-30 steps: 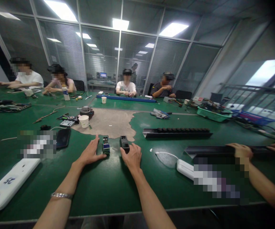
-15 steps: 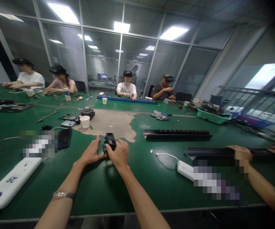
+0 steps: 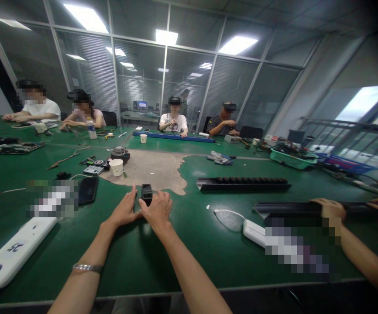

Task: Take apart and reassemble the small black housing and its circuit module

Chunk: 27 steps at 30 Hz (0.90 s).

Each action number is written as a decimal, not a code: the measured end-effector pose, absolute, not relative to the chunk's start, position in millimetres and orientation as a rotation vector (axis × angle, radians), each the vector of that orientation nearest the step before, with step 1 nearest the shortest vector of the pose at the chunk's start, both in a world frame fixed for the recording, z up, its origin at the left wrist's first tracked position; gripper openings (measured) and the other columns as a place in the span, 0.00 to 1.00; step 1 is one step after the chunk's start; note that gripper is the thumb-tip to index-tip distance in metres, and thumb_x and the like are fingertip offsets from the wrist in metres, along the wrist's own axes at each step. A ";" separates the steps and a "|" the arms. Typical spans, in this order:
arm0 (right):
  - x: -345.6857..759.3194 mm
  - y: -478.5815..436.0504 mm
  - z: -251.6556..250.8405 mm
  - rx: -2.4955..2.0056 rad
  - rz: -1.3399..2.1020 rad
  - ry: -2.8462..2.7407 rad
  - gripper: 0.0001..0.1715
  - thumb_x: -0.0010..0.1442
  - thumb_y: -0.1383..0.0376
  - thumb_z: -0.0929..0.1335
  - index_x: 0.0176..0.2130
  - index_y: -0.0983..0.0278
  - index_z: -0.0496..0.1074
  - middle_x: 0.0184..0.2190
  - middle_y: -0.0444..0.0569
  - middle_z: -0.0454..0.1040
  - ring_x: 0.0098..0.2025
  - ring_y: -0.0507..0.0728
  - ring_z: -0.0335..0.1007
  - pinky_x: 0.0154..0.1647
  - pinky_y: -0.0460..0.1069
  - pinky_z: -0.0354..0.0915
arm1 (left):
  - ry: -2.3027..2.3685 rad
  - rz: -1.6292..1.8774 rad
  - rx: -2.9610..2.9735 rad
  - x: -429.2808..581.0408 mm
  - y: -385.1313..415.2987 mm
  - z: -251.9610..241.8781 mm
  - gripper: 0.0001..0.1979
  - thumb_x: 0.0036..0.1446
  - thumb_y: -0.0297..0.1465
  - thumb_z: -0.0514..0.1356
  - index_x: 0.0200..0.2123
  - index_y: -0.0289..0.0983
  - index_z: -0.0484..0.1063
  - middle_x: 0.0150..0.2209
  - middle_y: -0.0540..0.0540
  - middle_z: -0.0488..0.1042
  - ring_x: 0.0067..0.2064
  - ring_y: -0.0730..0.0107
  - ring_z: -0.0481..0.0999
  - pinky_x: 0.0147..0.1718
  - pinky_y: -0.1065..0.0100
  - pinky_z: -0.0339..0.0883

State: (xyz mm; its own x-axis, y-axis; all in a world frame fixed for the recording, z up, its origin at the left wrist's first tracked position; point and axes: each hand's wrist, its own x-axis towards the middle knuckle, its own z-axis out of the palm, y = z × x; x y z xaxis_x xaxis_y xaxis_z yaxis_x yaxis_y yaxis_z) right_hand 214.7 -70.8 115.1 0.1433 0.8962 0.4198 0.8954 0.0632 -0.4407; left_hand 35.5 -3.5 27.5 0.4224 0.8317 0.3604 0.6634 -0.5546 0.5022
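Black casing (image 3: 146, 192) at centre. Green table (image 3: 136, 266), with a bare tan patch (image 3: 149, 168) mid-frame. White strip (image 3: 12, 255) lower left, white cup (image 3: 116, 166) left of centre. Blue tray (image 3: 174, 136) upper centre. Green basket (image 3: 290, 158) right. Silver bracelet (image 3: 84, 267) bottom left.

black device (image 3: 146, 193) 1 | paper cups (image 3: 116, 166) 2 | black trays (image 3: 243, 184) 2

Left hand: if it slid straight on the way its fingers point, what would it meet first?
Likely nothing near: beyond the left hand lies the table's bare brown patch. The black block sits right of that line, the paper cup left.
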 end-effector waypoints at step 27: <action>230.4 -66.8 113.8 -1.609 -0.001 -1.569 0.24 0.65 0.52 0.72 0.51 0.66 0.78 0.57 0.61 0.76 0.61 0.67 0.67 0.62 0.59 0.61 | 1.301 0.863 2.386 37.0 -5.7 32.9 0.72 0.51 0.52 0.73 0.78 0.33 0.26 0.73 0.22 0.57 0.73 0.33 0.59 0.68 0.39 0.58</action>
